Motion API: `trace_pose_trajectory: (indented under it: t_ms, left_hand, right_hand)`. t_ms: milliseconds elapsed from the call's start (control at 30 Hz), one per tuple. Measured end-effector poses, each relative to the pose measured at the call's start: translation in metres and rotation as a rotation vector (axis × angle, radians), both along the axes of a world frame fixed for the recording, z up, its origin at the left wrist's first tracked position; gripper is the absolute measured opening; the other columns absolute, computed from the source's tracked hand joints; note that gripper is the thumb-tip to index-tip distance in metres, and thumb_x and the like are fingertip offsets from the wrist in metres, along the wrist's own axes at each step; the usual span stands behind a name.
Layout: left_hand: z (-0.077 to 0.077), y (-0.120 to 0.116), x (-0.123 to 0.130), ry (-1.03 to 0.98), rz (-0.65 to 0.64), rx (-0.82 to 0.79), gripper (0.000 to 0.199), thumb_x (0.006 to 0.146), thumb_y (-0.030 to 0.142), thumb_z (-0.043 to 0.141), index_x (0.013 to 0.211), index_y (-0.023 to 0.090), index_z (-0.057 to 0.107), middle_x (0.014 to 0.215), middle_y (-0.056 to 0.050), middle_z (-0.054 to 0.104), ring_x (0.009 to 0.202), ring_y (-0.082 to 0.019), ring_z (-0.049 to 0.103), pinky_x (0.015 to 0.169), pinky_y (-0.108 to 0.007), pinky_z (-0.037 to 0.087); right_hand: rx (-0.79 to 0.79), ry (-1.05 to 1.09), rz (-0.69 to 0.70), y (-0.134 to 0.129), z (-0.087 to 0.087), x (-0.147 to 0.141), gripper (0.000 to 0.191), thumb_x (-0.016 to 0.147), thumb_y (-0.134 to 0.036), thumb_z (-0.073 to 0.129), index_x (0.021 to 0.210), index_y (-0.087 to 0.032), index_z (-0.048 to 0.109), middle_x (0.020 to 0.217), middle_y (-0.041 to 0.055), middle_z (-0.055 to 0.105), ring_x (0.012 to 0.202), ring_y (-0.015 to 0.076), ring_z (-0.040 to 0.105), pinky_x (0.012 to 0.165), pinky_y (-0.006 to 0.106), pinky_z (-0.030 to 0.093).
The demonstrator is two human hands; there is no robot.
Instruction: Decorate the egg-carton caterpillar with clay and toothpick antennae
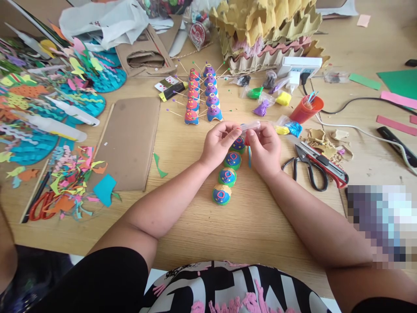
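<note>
Both hands are raised over the middle of the table. My left hand pinches one end of a small clear plastic bag. The bag's other end is in the closed fingers of my right hand; a bit of red shows beside that thumb. Under and in front of my hands runs a row of blue and green egg-carton cups with red rings and small faces. My hands partly cover the far end of this row. A thin blue stick shows beside my right hand.
Behind stand red cups and purple cups with thin sticks. At right are scissors, a utility knife, an orange cup and a power strip. Cardboard and paper scraps lie left.
</note>
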State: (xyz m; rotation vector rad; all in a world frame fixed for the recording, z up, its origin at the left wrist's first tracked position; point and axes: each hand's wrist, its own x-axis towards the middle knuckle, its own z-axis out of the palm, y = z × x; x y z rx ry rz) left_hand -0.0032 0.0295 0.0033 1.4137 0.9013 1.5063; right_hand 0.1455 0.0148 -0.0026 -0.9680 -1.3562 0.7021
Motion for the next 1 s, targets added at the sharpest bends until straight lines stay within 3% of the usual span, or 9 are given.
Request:
trace_pose_trajectory:
  t_ms: [133,367,600,1000]
  left_hand:
    - [-0.001,-0.001,0.001,0.034,-0.003,-0.002,0.044,0.081,0.065,0.081,0.090,0.022,0.074,0.085,0.002,0.074,0.071,-0.008,0.061,0.070,-0.024,0.049]
    - [0.000,-0.004,0.001,0.086,0.006,0.018,0.038,0.084,0.060,0.080,0.086,0.022,0.077,0.083,0.001,0.074,0.072,-0.009,0.061,0.071,-0.025,0.050]
    - [0.002,-0.005,0.000,0.081,0.042,0.004,0.041,0.081,0.061,0.082,0.083,0.021,0.077,0.079,0.001,0.074,0.071,-0.009,0.061,0.071,-0.024,0.050]
    - [-0.002,-0.002,0.001,0.052,0.015,-0.079,0.046,0.079,0.065,0.082,0.092,0.020,0.079,0.087,-0.002,0.077,0.079,-0.011,0.066,0.079,-0.025,0.054]
  right_hand:
    - [-0.008,0.030,-0.009,-0.001,0.003,0.000,0.038,0.092,-0.061,0.068,0.088,-0.024,0.063,0.086,0.0019,0.058,0.083,0.0155,0.057,0.072,0.031,0.052]
    - [-0.103,0.166,0.106,-0.008,0.014,-0.004,0.046,0.090,-0.069,0.067,0.087,-0.024,0.057,0.073,-0.0047,0.053,0.060,0.0078,0.049,0.056,0.024,0.044]
    - [-0.121,0.208,0.087,-0.006,0.014,-0.005,0.048,0.090,-0.069,0.067,0.085,-0.025,0.052,0.069,-0.0063,0.055,0.057,0.0072,0.050,0.055,0.024,0.045]
    - [-0.146,0.156,0.032,-0.004,0.011,-0.005,0.050,0.087,-0.074,0.067,0.085,-0.026,0.055,0.071,-0.0040,0.057,0.056,0.0096,0.052,0.052,0.027,0.046]
